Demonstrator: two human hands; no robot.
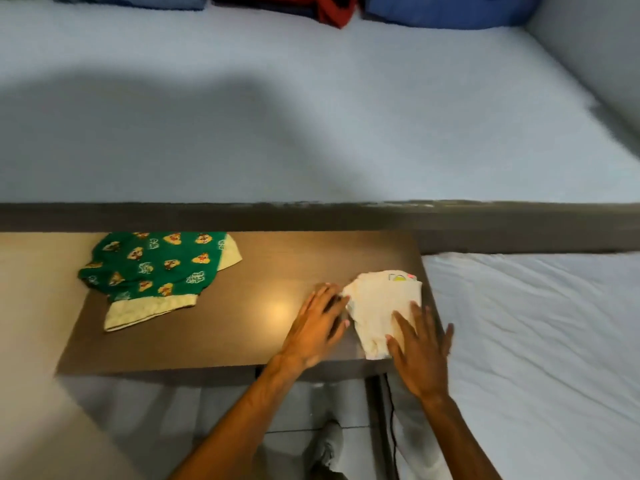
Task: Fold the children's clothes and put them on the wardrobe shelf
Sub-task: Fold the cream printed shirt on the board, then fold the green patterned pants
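A small cream garment (379, 306), folded into a compact packet, lies at the right end of the brown table (263, 268). My left hand (318, 323) rests flat on the table with its fingertips touching the packet's left edge. My right hand (420, 355) lies flat with spread fingers on the packet's near right corner. A green child's top (152, 268) with cartoon prints and cream cuffs lies crumpled on the left part of the table, away from both hands.
A bed with a white sheet (533, 341) stands right of the table. Beyond a dark ledge (485, 220) spreads a pale blue surface (311, 126), with blue (446, 10) and red (329, 10) fabric at its far edge. Below the table are pale floor and a black cable (391, 420).
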